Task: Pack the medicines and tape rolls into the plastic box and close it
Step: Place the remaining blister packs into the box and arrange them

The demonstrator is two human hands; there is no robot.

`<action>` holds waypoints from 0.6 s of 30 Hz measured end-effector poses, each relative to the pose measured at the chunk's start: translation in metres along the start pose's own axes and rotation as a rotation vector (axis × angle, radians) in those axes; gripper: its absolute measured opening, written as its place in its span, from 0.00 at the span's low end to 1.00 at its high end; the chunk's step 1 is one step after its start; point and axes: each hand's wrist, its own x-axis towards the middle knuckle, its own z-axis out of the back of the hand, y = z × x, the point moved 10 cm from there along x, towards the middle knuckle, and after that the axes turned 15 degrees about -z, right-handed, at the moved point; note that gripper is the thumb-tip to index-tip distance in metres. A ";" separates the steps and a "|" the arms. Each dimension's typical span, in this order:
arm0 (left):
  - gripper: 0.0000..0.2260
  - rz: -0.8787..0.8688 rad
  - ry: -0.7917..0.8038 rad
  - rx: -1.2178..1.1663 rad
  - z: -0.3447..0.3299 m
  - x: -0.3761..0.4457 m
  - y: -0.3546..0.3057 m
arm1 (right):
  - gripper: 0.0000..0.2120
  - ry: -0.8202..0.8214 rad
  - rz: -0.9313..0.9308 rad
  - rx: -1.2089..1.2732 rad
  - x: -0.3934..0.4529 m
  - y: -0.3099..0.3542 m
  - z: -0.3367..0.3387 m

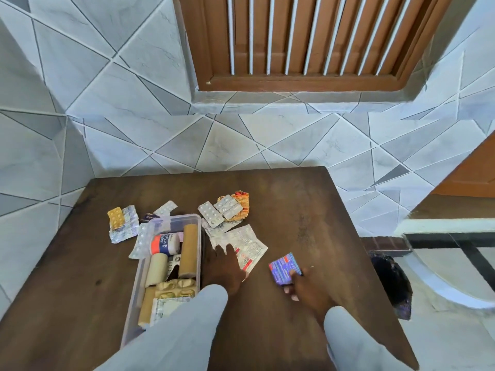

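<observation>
A clear plastic box [199, 236] stands open on the brown table [294, 210]. Inside it lie tan tape rolls [190, 250], a white adhesive tape roll [164, 244] with a red and blue label, and gold blister packs [175, 287]. My left hand [226, 266] rests with straight fingers on a white medicine sachet [247, 243] right of the box. My right hand [305, 287] pinches a small blue-purple packet [284, 267] just above the table. Silver blister strips [221, 210] lie beyond the box on an orange wrapper [242, 199]. No lid is in view.
More blister strips lie left of the box: an orange one [116, 217] on a silver foil [126, 228], and white ones [142, 242]. The table stands against a tiled wall [160, 129]. A dark bag [391, 279] sits on the floor at the right.
</observation>
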 end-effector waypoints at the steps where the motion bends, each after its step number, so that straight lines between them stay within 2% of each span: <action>1: 0.36 0.008 -0.024 0.018 0.000 0.001 -0.001 | 0.08 0.030 -0.003 0.026 0.001 0.006 -0.004; 5: 0.27 0.024 -0.134 0.107 0.014 -0.002 -0.013 | 0.07 0.118 0.011 0.057 0.004 0.023 -0.019; 8: 0.23 0.031 -0.165 0.031 0.015 -0.005 -0.011 | 0.08 0.125 0.003 0.109 0.005 0.026 -0.022; 12: 0.17 0.011 -0.192 -0.363 0.024 -0.008 -0.004 | 0.09 0.087 -0.004 0.220 0.002 0.030 -0.019; 16: 0.12 0.091 -0.292 -0.604 0.053 -0.026 0.014 | 0.10 0.044 0.024 0.344 -0.015 0.047 -0.014; 18: 0.11 0.123 -0.350 -0.745 0.071 -0.048 0.041 | 0.10 0.043 0.068 0.323 -0.031 0.059 -0.022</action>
